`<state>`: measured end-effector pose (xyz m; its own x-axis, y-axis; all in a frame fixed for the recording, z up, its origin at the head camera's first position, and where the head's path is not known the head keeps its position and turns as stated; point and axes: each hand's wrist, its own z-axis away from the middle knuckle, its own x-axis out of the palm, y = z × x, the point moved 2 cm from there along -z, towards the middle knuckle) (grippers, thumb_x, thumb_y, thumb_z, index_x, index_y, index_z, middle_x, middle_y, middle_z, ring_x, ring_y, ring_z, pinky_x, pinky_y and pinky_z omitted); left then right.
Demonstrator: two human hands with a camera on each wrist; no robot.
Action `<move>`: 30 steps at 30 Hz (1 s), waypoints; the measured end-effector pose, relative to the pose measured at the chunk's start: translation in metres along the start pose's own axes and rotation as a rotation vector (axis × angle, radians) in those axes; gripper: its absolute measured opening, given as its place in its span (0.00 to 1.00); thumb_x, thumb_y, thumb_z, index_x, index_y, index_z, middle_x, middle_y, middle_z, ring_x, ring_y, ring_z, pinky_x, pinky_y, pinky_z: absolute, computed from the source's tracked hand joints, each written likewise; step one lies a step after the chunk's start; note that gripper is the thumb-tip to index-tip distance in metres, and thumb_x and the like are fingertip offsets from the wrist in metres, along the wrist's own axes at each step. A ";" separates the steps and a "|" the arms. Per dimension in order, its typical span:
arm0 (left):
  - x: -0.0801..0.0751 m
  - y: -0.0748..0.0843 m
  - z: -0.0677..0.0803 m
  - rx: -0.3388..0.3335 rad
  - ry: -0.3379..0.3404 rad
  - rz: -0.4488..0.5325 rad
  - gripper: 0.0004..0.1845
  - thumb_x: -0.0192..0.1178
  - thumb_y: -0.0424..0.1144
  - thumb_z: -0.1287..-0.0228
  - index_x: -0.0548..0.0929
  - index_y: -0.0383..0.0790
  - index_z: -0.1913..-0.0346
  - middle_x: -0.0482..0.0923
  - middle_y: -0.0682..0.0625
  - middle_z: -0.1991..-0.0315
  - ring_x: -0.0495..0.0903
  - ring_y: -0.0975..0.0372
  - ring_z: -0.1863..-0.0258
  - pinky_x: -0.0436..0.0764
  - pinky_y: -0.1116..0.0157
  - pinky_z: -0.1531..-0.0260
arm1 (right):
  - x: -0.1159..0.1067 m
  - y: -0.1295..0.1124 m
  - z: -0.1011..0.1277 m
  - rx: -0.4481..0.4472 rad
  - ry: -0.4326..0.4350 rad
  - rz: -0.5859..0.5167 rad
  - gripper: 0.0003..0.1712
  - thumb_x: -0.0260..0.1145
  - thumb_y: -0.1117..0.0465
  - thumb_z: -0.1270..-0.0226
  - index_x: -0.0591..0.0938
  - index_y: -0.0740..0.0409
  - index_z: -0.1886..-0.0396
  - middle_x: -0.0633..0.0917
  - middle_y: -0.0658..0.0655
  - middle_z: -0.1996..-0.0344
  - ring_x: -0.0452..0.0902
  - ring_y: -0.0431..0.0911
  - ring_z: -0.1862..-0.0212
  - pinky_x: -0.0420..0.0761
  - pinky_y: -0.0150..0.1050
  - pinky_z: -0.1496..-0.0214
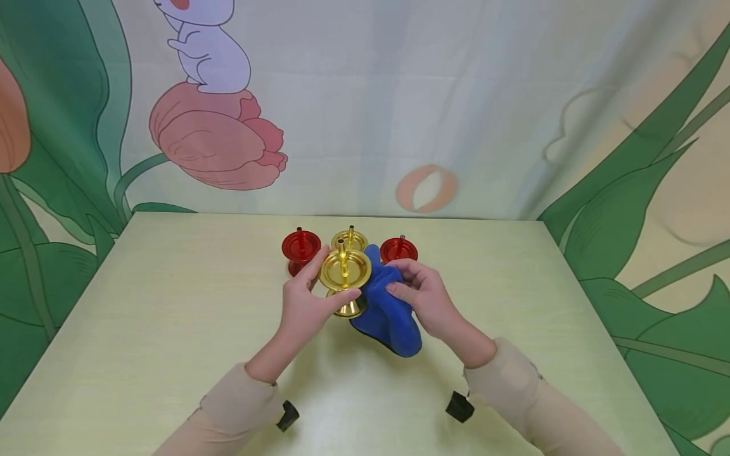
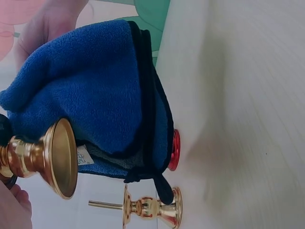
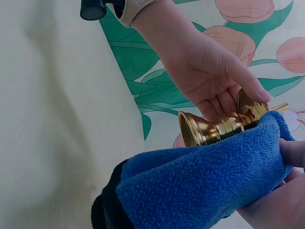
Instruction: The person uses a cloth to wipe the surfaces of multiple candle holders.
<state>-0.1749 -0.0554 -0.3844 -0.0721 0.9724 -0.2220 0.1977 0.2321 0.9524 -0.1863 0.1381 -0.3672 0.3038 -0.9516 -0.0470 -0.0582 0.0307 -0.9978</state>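
Two hands work above the middle of the pale green table (image 1: pixel 171 304). Left hand (image 1: pixel 305 304) grips a gold candlestick (image 1: pixel 345 278), lifted off the table; thumb and fingers curl around its stem under the dish. In the right wrist view the candlestick (image 3: pixel 224 126) lies tilted, base toward the camera, fingers (image 3: pixel 217 107) wrapped over the stem. Right hand (image 1: pixel 424 297) pinches a blue cloth (image 1: pixel 388 310), fingers curled into the fabric; cloth bunched, hanging down toward the table, pressed against the candlestick's right side. Left wrist view: cloth (image 2: pixel 95 95) has a dark edge trim and touches the stem beside the gold dish (image 2: pixel 59 157).

Three more candlesticks stand upright on the table just behind the hands: a red one (image 1: pixel 300 247) at left, a second gold one (image 1: pixel 350 239) in the middle, another red one (image 1: pixel 398 249) at right, partly hidden by the cloth. Both forearms wear beige sleeves (image 1: pixel 239 405). Backdrop: cartoon wall print (image 1: pixel 217 139) with tulip, leaves, white animal.
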 end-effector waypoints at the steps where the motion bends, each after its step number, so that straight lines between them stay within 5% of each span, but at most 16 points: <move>1: 0.000 0.000 0.000 0.002 0.003 0.004 0.42 0.70 0.48 0.59 0.64 0.46 0.37 0.65 0.52 0.38 0.66 0.63 0.40 0.66 0.61 0.41 | 0.002 0.000 0.001 0.007 0.001 -0.002 0.18 0.56 0.74 0.42 0.69 0.76 0.52 0.79 0.45 0.69 0.77 0.38 0.65 0.79 0.28 0.60; 20: 0.005 -0.005 0.007 -0.017 0.060 0.039 0.42 0.69 0.49 0.59 0.64 0.47 0.37 0.64 0.55 0.38 0.66 0.63 0.40 0.66 0.61 0.41 | 0.024 0.010 0.001 0.053 0.127 0.052 0.16 0.61 0.74 0.48 0.74 0.69 0.57 0.79 0.62 0.60 0.75 0.43 0.60 0.77 0.35 0.55; 30: 0.001 -0.001 0.007 0.031 -0.046 0.086 0.41 0.70 0.40 0.58 0.63 0.44 0.36 0.67 0.50 0.40 0.67 0.61 0.41 0.66 0.61 0.41 | 0.022 0.010 -0.002 0.069 0.102 -0.047 0.14 0.59 0.74 0.45 0.72 0.70 0.57 0.79 0.49 0.69 0.75 0.40 0.64 0.78 0.29 0.59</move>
<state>-0.1680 -0.0549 -0.3875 -0.0089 0.9887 -0.1496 0.2316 0.1476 0.9616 -0.1824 0.1168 -0.3777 0.2064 -0.9785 0.0016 0.0205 0.0027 -0.9998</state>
